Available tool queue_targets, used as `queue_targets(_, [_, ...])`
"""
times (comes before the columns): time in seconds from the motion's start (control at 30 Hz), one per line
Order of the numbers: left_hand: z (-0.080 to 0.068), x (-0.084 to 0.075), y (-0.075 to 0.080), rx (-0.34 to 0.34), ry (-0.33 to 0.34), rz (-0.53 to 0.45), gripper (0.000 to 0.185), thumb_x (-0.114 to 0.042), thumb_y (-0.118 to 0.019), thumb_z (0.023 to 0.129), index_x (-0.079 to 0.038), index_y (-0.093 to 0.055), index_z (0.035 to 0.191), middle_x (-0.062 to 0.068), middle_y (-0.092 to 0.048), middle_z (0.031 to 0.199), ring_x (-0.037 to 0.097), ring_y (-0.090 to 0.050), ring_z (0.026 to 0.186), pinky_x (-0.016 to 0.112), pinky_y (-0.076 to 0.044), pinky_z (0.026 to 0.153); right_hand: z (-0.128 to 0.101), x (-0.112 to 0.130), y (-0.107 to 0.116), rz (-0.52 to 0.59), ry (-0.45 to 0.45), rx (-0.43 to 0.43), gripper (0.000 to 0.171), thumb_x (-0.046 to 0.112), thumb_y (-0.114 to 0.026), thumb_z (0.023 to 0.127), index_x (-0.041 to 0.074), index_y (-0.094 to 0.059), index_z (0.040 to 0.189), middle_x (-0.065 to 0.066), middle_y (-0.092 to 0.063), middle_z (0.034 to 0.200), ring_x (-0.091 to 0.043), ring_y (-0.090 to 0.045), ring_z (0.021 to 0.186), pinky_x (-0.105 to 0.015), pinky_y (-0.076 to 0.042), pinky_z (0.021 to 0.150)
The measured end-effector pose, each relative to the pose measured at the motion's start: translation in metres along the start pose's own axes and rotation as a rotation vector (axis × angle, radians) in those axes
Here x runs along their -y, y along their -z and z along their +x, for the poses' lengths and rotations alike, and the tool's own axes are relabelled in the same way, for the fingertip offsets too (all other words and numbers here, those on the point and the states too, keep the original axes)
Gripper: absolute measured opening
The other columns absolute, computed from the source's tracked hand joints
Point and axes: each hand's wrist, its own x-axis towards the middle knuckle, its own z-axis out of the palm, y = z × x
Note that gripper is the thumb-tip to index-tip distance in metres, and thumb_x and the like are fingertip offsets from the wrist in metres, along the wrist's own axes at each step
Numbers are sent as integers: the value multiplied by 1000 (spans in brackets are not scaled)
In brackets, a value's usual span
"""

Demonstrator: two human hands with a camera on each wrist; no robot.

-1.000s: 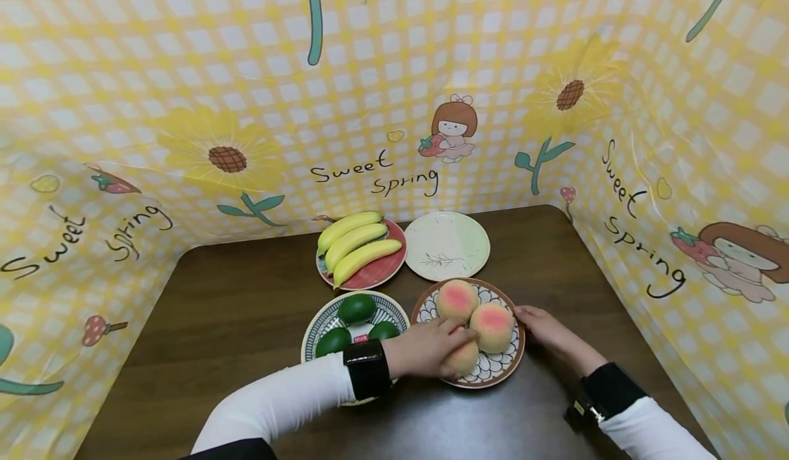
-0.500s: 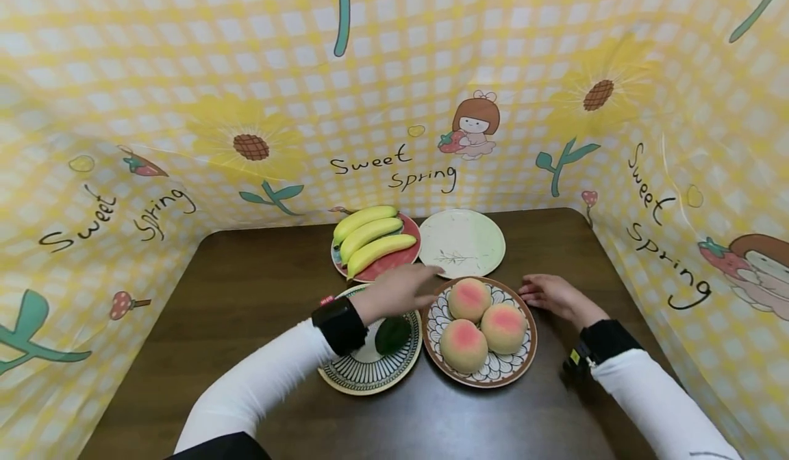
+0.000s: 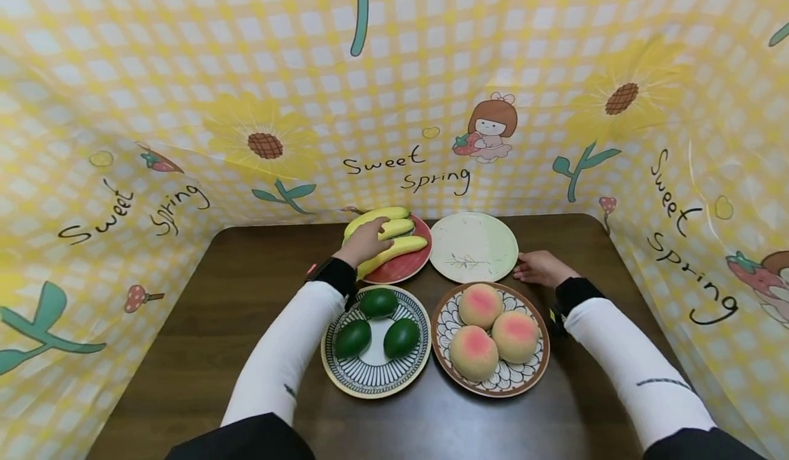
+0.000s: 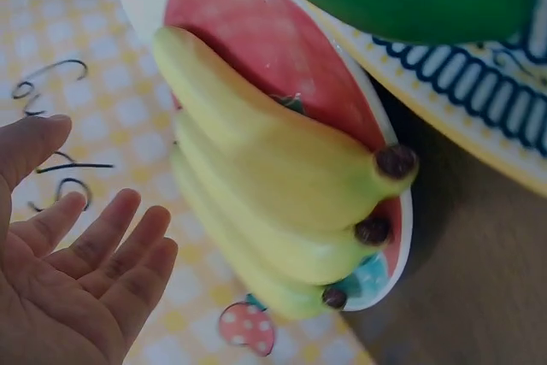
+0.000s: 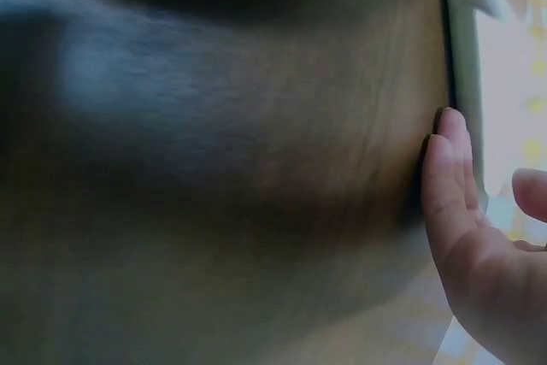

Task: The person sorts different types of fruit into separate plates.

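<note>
My left hand (image 3: 364, 241) is over the three yellow bananas (image 3: 409, 244), which lie side by side on a red plate (image 3: 403, 266) at the back. In the left wrist view its fingers (image 4: 128, 275) are spread beside the bananas (image 4: 273, 168), holding none. At the right rim of a pale green plate (image 3: 474, 241), my right hand (image 3: 542, 268) has its fingertips right at the edge. The right wrist view shows these fingers (image 5: 444, 177) nearly straight, with the thumb (image 5: 532, 194) apart from them. No fruit lies on the pale green plate.
Three green oval fruits (image 3: 401, 339) lie on a patterned plate (image 3: 376, 383) at the front left. Beside it, a brown-rimmed plate (image 3: 440, 364) bears three peaches (image 3: 473, 352). A checked yellow cloth (image 3: 382, 124) hangs behind the wooden table (image 3: 246, 337).
My left hand has moved from the peaches, across the green fruits, to the bananas. My right hand has gone from the peach plate's rim back to the pale green plate. The head view has shifted.
</note>
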Motion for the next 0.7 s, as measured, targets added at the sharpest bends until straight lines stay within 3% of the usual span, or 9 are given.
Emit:
queue_targets(0.1, [13, 1, -5, 14, 31, 13, 62, -19, -61, 103, 0, -37, 156, 27, -55, 148, 39, -55, 136, 49, -45, 113, 72, -38, 35, 2, 14, 14, 41, 38, -62, 102, -1, -56, 114, -2, -67, 78, -10, -72, 74, -27, -60, 74])
queue_targets(0.17, [18, 0, -10, 26, 46, 47, 62, -18, -62, 101, 1, -39, 155, 25, -54, 150, 38, -54, 138, 48, -44, 115, 105, -58, 52, -7, 19, 26, 38, 38, -71, 97, 2, -61, 104, -6, -69, 76, -16, -74, 72, -33, -61, 73])
queue_targets(0.2, [20, 0, -13, 32, 57, 68, 62, -18, -63, 101, 0, -39, 155, 24, -53, 151, 37, -53, 139, 47, -43, 116, 120, -67, 57, -33, 18, 13, 32, 31, -65, 101, -1, -61, 104, -8, -69, 75, -19, -73, 70, -35, -61, 70])
queue_targets(0.27, [23, -3, -19, 40, 78, 104, 63, -17, -63, 100, -1, -40, 155, 22, -53, 153, 35, -52, 141, 46, -42, 118, 117, -65, 55, -70, 20, 5, 26, 26, -69, 98, 2, -62, 90, -8, -69, 70, -19, -72, 66, -36, -61, 66])
queue_targets(0.33, [26, -4, -25, 42, 100, 139, 62, -18, -64, 99, -3, -42, 155, 20, -54, 153, 34, -52, 141, 45, -41, 118, 110, -62, 51, -110, 6, -32, 21, 18, -67, 98, 2, -62, 86, -7, -67, 66, -18, -69, 63, -37, -60, 65])
queue_targets(0.37, [27, -4, -28, 43, 110, 154, 61, -18, -64, 99, -4, -43, 155, 19, -54, 152, 33, -53, 141, 44, -42, 118, 120, -68, 57, -120, 8, -30, 22, 17, -70, 95, 3, -60, 81, -6, -67, 63, -17, -68, 60, -36, -59, 61])
queue_targets(0.57, [35, 1, -39, 40, 154, 195, 55, -19, -64, 98, -6, -50, 150, 18, -58, 149, 34, -54, 138, 46, -44, 115, 109, -58, 47, -137, 7, -62, 24, 15, -68, 97, 1, -57, 81, -6, -61, 62, -18, -64, 59, -37, -57, 61])
queue_targets(0.7, [52, 18, -51, -2, 131, 244, 48, -18, -63, 98, -10, -57, 145, 18, -64, 139, 33, -61, 128, 46, -49, 107, 116, -59, 47, -148, 1, -81, 22, 13, -63, 99, 4, -58, 79, -7, -65, 63, -18, -65, 59, -35, -57, 60])
